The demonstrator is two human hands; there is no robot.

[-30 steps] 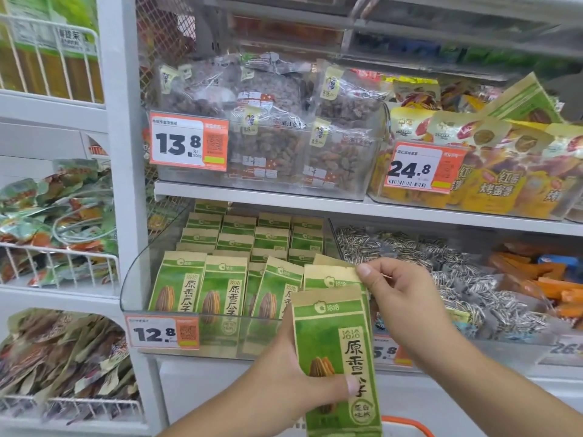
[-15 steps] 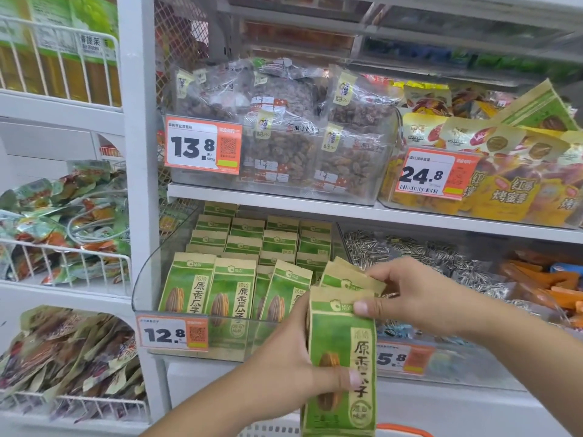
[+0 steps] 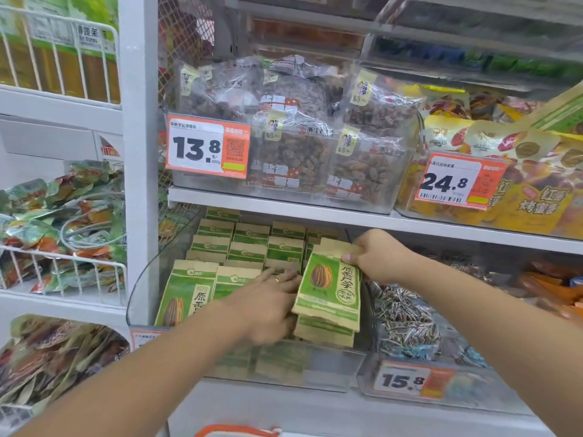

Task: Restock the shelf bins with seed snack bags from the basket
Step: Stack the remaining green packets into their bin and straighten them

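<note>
Now you are in the middle of putting green seed bags into the clear bin (image 3: pixel 148 288) on the lower shelf, the one already lined with rows of the same bags standing upright. Your right hand (image 3: pixel 377 257) pinches the top edge of a small stack of seed bags (image 3: pixel 328 291), thumb on the front and fingers curled behind, and holds it tilted at the right front of the bin, its lower edge down near the bin's front wall. Your left hand (image 3: pixel 268 307) reaches into the bin just beside that stack, fingers mostly straight and close together, lying against the front bags; whether it is pushing them aside or only touching them is hard to tell through the blur. The orange rim of the basket (image 3: pixel 236 431) shows at the very bottom, below the shelf. By the look of it, the next move calls for keeping a gap open with the left hand, then lowering the stack upright into the right-hand row and letting go.
</note>
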